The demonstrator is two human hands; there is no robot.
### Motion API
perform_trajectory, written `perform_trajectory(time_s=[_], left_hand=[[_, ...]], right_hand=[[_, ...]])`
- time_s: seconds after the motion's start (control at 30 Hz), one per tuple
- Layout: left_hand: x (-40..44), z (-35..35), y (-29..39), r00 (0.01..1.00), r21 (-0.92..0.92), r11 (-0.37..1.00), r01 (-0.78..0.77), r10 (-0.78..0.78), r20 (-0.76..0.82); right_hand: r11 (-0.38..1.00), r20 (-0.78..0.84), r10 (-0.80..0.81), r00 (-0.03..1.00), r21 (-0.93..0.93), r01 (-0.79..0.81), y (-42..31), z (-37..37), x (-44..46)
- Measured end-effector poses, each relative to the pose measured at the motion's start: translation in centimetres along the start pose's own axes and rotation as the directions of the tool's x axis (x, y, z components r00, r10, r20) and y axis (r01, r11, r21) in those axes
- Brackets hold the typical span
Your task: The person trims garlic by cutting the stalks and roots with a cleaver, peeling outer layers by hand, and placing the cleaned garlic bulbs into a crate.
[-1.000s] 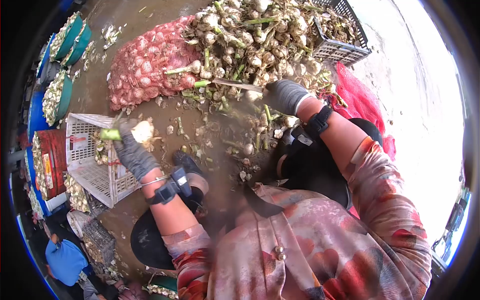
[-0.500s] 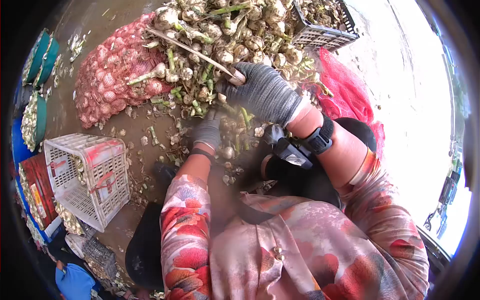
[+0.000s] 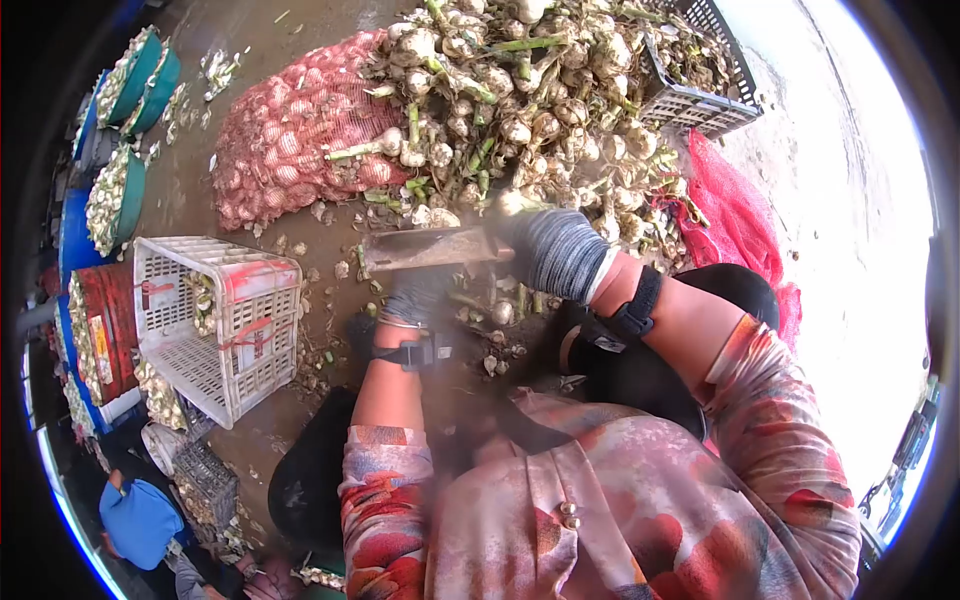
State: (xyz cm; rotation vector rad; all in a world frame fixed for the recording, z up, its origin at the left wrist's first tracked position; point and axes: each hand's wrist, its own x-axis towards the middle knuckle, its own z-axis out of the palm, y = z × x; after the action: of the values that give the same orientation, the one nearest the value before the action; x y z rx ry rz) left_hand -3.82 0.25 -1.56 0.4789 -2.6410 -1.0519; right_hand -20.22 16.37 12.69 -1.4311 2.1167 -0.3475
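My right hand (image 3: 562,255), in a grey knit glove, is closed around the handle end of a wide, worn-looking knife (image 3: 425,250). The blade points left and lies across the view above my left hand (image 3: 412,298), also gloved in grey. Blade and blur hide the left fingers, so I cannot tell whether they hold anything. Just beyond both hands rises a heap of garlic bulbs (image 3: 560,110) with stems and roots attached. A pale bulb (image 3: 520,201) shows right beside the right hand; whether it touches the glove is unclear. Cut stems and loose bulbs lie below the blade.
Left of the heap lies a red mesh sack full of garlic (image 3: 300,135). A white plastic crate (image 3: 262,335) rests tipped on the floor; a black crate (image 3: 705,108) stands at upper right by red netting (image 3: 735,205). Green tubs (image 3: 130,205) line the left. A person in blue (image 3: 140,525) is at lower left.
The knife has swung down from pointing up-left over the heap to lying level above my left hand, its broad face now visible. The whole view has shifted, with surroundings appearing farther right.
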Motion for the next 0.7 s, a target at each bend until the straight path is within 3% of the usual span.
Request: perform_trajectory(time_s=[0.03, 0.07, 0.17, 0.2, 0.27, 0.3, 0.4, 0.47, 0.57, 0.6, 0.63, 0.67, 0.7], left_hand=[[-0.3, -0.8, 0.6, 0.979, 0.163, 0.967, -0.195, 0.203, -0.037], [-0.9, -1.2, 0.6, 0.965, 0.205, 0.949, -0.241, 0.256, -0.054], [-2.7, -2.0, 0.8, 0.977, 0.092, 0.976, -0.195, 0.202, -0.067], [-3.4, -2.2, 0.9, 0.963, 0.298, 0.925, -0.235, 0.264, -0.06], [-3.9, -3.2, 1.5, 0.945, 0.495, 0.828, -0.263, 0.325, -0.04], [-3.8, -4.2, 2.8, 0.977, 0.386, 0.901, -0.197, 0.213, 0.0], [-3.5, -3.4, 3.0, 0.942, 0.382, 0.89, -0.249, 0.314, -0.115], [-3.8, -3.7, 3.8, 0.99, 0.079, 0.994, -0.079, 0.087, -0.114], [-2.9, -6.1, 9.1, 0.984, -0.248, 0.957, 0.148, -0.169, -0.063], [-2.3, -6.4, 9.8, 0.984, -0.249, 0.958, 0.145, -0.165, -0.06], [-1.9, -6.5, 10.3, 0.967, -0.353, 0.904, 0.241, -0.256, 0.004], [-1.6, -6.8, 11.1, 0.938, -0.446, 0.83, 0.334, -0.338, 0.074], [-1.8, -7.5, 13.7, 0.989, -0.302, 0.948, 0.097, -0.126, -0.077]], right_hand=[[1.0, 0.01, -0.008, 1.0, -0.006, 0.008, -0.2, 0.3, -0.1], [1.0, 0.022, -0.012, 1.0, -0.011, 0.012, -0.8, 0.2, -0.4], [0.986, -0.111, -0.169, 0.979, -0.02, 0.167, -2.0, -0.6, -1.7], [0.985, -0.12, -0.174, 0.977, -0.026, 0.172, -2.5, -0.7, -2.0], [0.986, -0.076, -0.164, 0.983, -0.047, 0.161, -3.4, -0.9, -2.5], [0.99, -0.046, -0.132, 0.99, -0.06, 0.129, -4.0, -1.3, -2.8], [0.987, -0.024, -0.14, 0.99, -0.081, 0.138, -4.0, -0.6, -3.1], [0.986, -0.047, -0.143, 0.989, -0.09, 0.139, -3.6, 0.5, -2.7], [0.985, -0.022, -0.132, 0.991, -0.118, 0.129, -2.5, 1.3, -2.0], [0.983, 0.029, -0.117, 0.993, -0.136, 0.12, -1.8, 1.4, -1.7], [0.985, -0.061, -0.067, 0.996, -0.165, 0.056, -0.5, 1.6, -1.4], [0.983, -0.012, 0.147, 0.989, -0.106, -0.147, 1.6, 1.8, 0.0], [0.94, -0.013, 0.337, 0.941, -0.053, -0.337, 5.9, 1.9, 1.6]])
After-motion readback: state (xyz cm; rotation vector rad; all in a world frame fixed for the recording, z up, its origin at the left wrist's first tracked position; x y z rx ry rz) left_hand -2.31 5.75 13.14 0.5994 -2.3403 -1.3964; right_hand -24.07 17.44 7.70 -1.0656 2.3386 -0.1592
